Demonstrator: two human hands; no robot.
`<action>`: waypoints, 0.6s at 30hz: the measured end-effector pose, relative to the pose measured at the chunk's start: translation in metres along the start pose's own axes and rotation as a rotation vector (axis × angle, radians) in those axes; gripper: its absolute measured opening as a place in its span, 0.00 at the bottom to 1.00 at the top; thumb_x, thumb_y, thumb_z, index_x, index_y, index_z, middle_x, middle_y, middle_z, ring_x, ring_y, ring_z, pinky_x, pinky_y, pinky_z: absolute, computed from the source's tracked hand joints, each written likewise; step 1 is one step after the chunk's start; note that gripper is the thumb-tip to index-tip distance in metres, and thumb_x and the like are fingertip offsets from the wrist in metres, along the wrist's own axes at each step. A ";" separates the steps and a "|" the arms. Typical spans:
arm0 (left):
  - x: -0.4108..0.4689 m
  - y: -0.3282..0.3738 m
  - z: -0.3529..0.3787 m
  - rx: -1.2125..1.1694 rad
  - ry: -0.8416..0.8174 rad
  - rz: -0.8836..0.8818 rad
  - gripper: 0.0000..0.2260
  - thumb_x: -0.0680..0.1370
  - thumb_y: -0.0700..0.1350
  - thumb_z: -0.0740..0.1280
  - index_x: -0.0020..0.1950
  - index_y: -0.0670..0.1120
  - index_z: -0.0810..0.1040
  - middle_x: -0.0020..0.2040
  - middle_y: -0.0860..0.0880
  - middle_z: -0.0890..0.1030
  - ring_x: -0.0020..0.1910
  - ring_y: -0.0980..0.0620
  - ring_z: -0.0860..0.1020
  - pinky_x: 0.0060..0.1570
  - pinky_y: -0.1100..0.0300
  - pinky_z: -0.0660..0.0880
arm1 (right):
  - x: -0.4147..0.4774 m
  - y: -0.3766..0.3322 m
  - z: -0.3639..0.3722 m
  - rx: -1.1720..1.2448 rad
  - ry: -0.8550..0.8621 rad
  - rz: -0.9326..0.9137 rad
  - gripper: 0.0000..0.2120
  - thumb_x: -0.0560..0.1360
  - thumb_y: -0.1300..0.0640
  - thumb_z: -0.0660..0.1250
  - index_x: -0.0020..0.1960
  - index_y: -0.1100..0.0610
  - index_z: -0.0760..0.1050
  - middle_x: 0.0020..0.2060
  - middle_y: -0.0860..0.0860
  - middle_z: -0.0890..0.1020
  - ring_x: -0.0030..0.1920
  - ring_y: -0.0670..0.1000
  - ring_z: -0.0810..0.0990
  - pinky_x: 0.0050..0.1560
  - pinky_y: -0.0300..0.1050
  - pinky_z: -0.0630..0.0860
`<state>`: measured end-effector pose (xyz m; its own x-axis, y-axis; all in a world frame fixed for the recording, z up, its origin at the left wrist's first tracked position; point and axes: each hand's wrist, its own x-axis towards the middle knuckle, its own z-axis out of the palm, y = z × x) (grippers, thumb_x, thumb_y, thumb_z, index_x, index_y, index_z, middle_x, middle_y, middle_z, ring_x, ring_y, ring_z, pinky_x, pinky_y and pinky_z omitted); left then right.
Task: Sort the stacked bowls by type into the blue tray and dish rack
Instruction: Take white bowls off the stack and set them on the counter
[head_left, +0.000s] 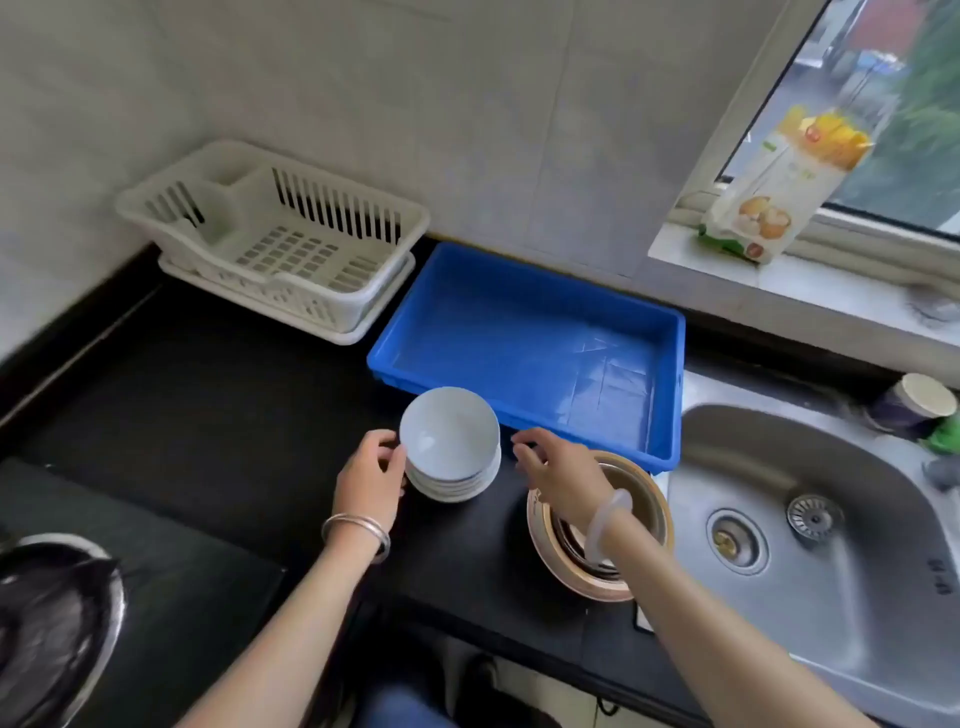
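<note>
My left hand (370, 475) grips the stack of round white ceramic bowls (449, 441) on the black bench (234, 415) at its 9 o'clock side. My right hand (558, 470) hovers relaxed and empty at 3 o'clock. Lifted one-sided, the bowls could tilt and slip.

Soft, even daylight comes in through the window (883, 104) at upper right. It glints off the steel sink (753, 441) and leaves a pale sheen on the blue tray (519, 338) floor. The black counter (208, 415) reads dark, with faint shadows. Straight lines bow toward the edges, and the whole picture is slightly soft, the corners most.
</note>
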<state>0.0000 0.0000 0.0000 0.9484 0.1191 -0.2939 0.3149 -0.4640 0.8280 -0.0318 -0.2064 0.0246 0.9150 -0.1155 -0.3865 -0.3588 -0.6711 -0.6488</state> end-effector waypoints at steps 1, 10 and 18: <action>0.004 0.003 0.001 0.002 -0.015 -0.018 0.12 0.78 0.45 0.61 0.60 0.48 0.73 0.52 0.47 0.79 0.42 0.47 0.81 0.47 0.48 0.80 | 0.013 -0.004 0.003 -0.029 0.042 0.013 0.11 0.79 0.47 0.57 0.57 0.48 0.73 0.40 0.48 0.81 0.40 0.52 0.79 0.43 0.47 0.76; 0.014 0.003 0.008 -0.067 -0.097 -0.123 0.17 0.78 0.44 0.61 0.66 0.49 0.70 0.62 0.46 0.75 0.56 0.46 0.77 0.53 0.48 0.79 | 0.045 -0.034 0.024 -0.357 0.186 0.051 0.09 0.78 0.53 0.57 0.43 0.58 0.69 0.41 0.59 0.80 0.36 0.58 0.70 0.31 0.43 0.62; 0.014 0.000 0.008 -0.182 -0.079 -0.169 0.14 0.79 0.44 0.59 0.64 0.46 0.73 0.51 0.48 0.79 0.47 0.48 0.80 0.53 0.47 0.78 | 0.048 -0.038 0.019 -0.353 0.208 -0.021 0.13 0.80 0.56 0.55 0.47 0.63 0.73 0.42 0.60 0.80 0.37 0.57 0.72 0.36 0.43 0.65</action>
<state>0.0129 -0.0054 -0.0076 0.8782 0.1092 -0.4657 0.4769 -0.2768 0.8342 0.0225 -0.1727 0.0183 0.9523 -0.2204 -0.2112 -0.2873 -0.8810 -0.3759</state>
